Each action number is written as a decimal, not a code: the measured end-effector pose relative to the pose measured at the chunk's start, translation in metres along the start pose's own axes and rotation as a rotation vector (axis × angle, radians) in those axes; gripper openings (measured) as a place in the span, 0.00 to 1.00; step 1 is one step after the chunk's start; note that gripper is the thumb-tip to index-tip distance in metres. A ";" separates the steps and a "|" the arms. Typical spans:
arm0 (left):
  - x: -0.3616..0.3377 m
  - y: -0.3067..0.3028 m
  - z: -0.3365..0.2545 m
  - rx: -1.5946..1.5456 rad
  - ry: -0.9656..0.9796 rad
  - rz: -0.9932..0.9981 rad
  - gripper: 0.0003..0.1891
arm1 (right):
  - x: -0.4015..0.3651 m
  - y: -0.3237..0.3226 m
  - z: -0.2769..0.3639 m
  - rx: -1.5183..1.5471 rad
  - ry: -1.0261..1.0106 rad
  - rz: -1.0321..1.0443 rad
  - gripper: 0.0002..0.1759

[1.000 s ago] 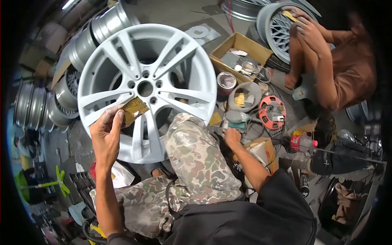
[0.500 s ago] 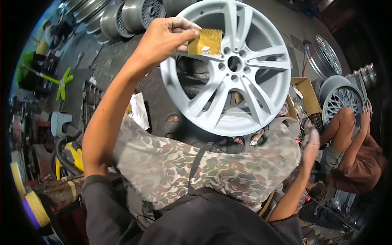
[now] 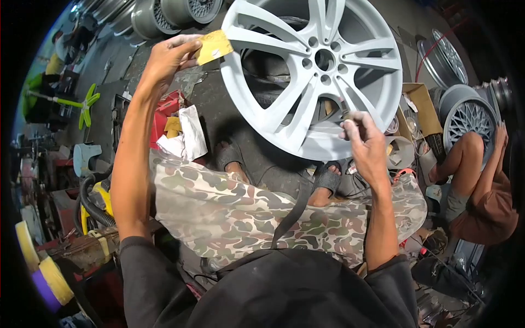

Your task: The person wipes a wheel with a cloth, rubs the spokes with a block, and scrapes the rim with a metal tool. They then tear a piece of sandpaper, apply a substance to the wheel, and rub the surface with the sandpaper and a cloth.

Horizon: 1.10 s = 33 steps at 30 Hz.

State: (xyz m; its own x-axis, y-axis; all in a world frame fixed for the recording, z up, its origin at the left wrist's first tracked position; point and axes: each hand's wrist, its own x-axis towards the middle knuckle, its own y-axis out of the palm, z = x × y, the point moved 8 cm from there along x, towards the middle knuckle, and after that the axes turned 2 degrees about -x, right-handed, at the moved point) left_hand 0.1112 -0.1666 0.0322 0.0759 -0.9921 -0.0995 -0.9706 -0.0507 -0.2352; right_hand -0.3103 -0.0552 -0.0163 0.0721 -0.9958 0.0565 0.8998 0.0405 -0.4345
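My left hand [image 3: 170, 59] pinches a yellow piece of sandpaper [image 3: 214, 47] with print and a small white dab on its face, held up left of the wheel. The silver-grey alloy wheel [image 3: 265, 42] lies in front of my knees, its spokes facing up. Over the wheel's lower right edge, my right hand [image 3: 365, 143] is closed on a thin dark tool [image 3: 345, 112], its tip pointing up towards the spokes. Its kind is too small to tell. Camouflage cloth [image 3: 246, 221] covers my lap.
A red box [image 3: 169, 112] with white paper [image 3: 188, 131] stands at the left. A cardboard box [image 3: 424, 112] is right of the wheel. Another person [image 3: 481, 202] sits at the right by a mesh-spoked wheel [image 3: 470, 123]. More wheels [image 3: 150, 19] stand at the back left.
My left hand has moved left with the sandpaper, away from over the wheel. My right hand has come in from the right to the wheel, now holding a thin dark tool. My view has shifted.
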 end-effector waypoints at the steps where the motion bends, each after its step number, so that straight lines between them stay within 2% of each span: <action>1: 0.000 -0.001 0.004 -0.010 -0.034 0.035 0.16 | -0.004 0.002 -0.004 -0.014 -0.006 0.019 0.10; 4: -0.011 0.010 0.004 -0.023 -0.077 0.126 0.13 | -0.009 0.007 -0.002 -0.052 -0.037 0.040 0.10; 6: -0.022 0.028 0.001 -0.053 -0.069 0.060 0.12 | -0.010 0.013 0.003 -0.073 -0.062 0.040 0.11; 10: -0.039 0.075 -0.008 0.039 -0.073 0.215 0.11 | -0.011 0.023 0.024 -0.033 -0.127 0.069 0.11; 14: -0.061 0.117 -0.008 -0.042 -0.107 0.279 0.09 | -0.009 0.026 0.038 -0.013 -0.120 0.102 0.10; 16: -0.070 0.130 0.001 -0.083 -0.144 0.312 0.10 | -0.012 0.020 0.060 -0.057 -0.337 0.014 0.11; 20: -0.085 0.145 0.011 -0.121 -0.194 0.316 0.12 | -0.019 0.018 0.074 -0.118 -0.439 -0.049 0.16; 23: -0.089 0.153 0.008 -0.179 -0.210 0.314 0.18 | -0.021 0.022 0.077 -0.150 -0.448 -0.059 0.18; 33: -0.093 0.165 -0.011 -0.186 -0.134 0.294 0.16 | -0.020 0.025 0.076 -0.144 -0.436 -0.058 0.17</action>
State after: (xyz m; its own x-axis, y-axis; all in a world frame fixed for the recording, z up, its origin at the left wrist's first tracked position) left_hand -0.0583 -0.0842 0.0131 -0.1950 -0.9442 -0.2656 -0.9794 0.2021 0.0007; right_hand -0.2563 -0.0281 0.0403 0.2251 -0.8673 0.4440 0.8412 -0.0569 -0.5378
